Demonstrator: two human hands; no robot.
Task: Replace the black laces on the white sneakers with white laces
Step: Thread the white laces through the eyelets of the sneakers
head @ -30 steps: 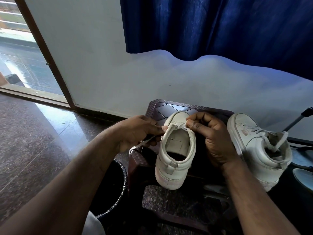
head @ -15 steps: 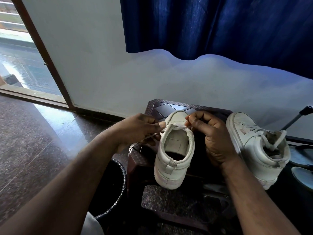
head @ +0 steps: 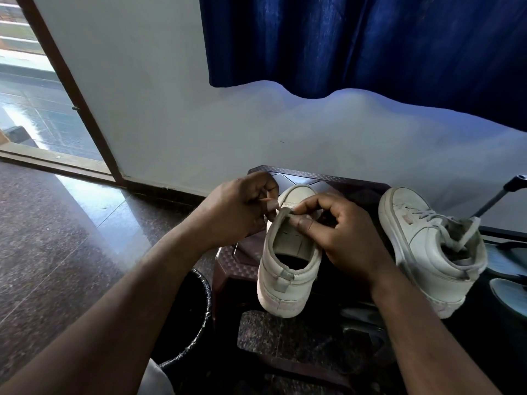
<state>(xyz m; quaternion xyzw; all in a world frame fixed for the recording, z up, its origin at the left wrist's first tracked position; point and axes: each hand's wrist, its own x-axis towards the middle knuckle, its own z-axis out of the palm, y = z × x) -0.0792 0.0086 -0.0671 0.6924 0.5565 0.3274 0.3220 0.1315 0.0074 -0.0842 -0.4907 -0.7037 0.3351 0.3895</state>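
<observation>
Sneaker: white, scuffed, heel toward camera, stood on stool. Lace is pinched by left hand; tongue pinched by right hand. Left hand was raised closer to the tongue.

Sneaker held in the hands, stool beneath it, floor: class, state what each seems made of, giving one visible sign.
Sneaker: likely leather or synthetic leather, matte white; smooth stitched panels, creased. Stool: probably moulded plastic, dark brown; embossed diamond texture. Floor: polished speckled stone, perhaps granite; reflects the doorway light.
</observation>
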